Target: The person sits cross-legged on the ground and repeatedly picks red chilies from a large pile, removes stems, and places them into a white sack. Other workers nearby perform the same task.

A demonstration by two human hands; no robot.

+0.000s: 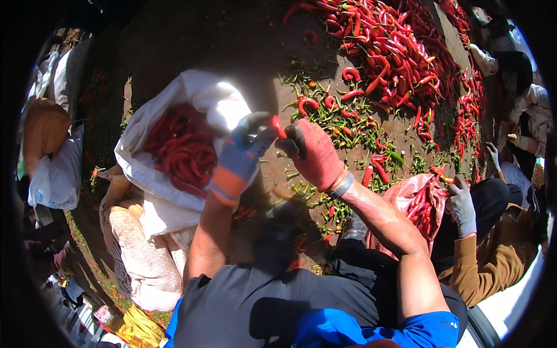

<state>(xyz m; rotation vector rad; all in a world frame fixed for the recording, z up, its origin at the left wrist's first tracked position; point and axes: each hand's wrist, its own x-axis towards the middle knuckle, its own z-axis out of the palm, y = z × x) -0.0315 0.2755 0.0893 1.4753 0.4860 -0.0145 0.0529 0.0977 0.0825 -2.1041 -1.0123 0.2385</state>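
Note:
A red chili pepper is held up between my two gloved hands. My left hand, in a blue and orange work glove, pinches it from the left. The dark-tipped fingers of my right hand, in a red work glove, close on it from the other side. Just left of my left hand stands an open white woven sack with many red chili peppers inside. Cut green stems lie scattered on the ground beyond my right hand, with a few peppers among them.
A large heap of red chili peppers covers the ground ahead on the right. Beside my right arm, a co-worker's gloved hand is at a reddish sack of peppers. More people sit at far right. Filled bags stand at far left.

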